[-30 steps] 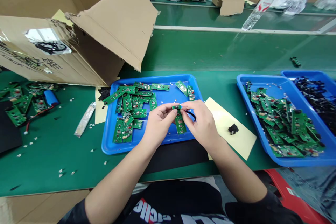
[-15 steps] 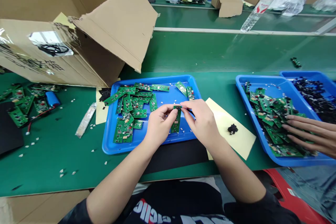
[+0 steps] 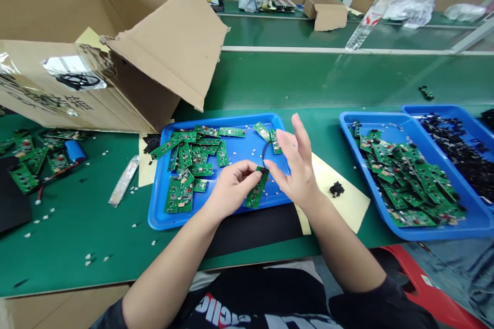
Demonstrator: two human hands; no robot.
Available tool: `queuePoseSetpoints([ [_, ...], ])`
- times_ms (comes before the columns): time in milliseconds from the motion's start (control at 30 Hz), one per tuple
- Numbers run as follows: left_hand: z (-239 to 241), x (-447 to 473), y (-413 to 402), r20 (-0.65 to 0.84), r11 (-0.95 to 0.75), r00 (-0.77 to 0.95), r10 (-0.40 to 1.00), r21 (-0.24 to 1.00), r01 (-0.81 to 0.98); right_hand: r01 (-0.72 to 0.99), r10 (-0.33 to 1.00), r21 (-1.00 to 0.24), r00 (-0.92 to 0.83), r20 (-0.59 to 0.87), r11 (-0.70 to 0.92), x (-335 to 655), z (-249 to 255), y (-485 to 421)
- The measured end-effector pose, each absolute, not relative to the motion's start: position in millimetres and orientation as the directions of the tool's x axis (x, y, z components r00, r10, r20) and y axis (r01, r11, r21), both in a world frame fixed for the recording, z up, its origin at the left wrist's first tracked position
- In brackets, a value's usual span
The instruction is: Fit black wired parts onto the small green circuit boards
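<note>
Circuit board [image 3: 257, 193] — probably light, stiff and easily damaged, so best held by its edges — is hanging over the blue tray [image 3: 241, 146]. To the left, the carton [image 3: 154, 51] is bearing black characters too blurred to read. The left hand [image 3: 231, 187] is pinching the board's upper end; the right hand [image 3: 299, 175] is standing open, fingers apart, beside a black wire [image 3: 264, 151]. Farther right, a bottle [image 3: 368, 20] is showing an unreadable red-and-white label.

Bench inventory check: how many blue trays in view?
3: the middle tray, the second tray to its right, and the far-right tray, cut off by the frame edge. Any behind the cardboard box would be hidden.
</note>
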State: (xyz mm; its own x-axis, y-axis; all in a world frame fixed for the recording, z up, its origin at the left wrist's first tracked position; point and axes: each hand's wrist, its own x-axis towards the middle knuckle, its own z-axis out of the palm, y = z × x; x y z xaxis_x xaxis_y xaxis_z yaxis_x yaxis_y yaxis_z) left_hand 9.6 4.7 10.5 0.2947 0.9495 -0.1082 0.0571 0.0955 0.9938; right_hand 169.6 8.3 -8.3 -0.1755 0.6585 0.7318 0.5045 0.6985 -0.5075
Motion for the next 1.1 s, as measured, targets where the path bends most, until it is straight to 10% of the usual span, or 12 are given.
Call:
queuePoseSetpoints([
  [167, 10, 10, 3, -0.129, 0.164, 0.345, 0.930, 0.984, -0.073, 0.138, 0.924, -0.914, -0.082, 0.373, 0.381, 177, -8, 8],
  [367, 6, 9, 0, -0.069, 0.102, 0.392, 0.917, 0.993, -0.064, -0.018, 0.977, -0.992, -0.171, 0.128, 0.126, 170, -2, 4],
  [700, -2, 5, 3, 0.252, -0.449, 0.451, 0.856, 0.795, 0.408, 0.239, 0.958, -0.928, -0.047, 0.283, 0.286, 177, -1, 3],
  [1100, -13, 2, 10, 0.282, -0.482, 0.445, 0.850, 0.757, 0.441, 0.389, 0.824, -0.736, -0.130, 0.551, 0.554, 174, -2, -1],
])
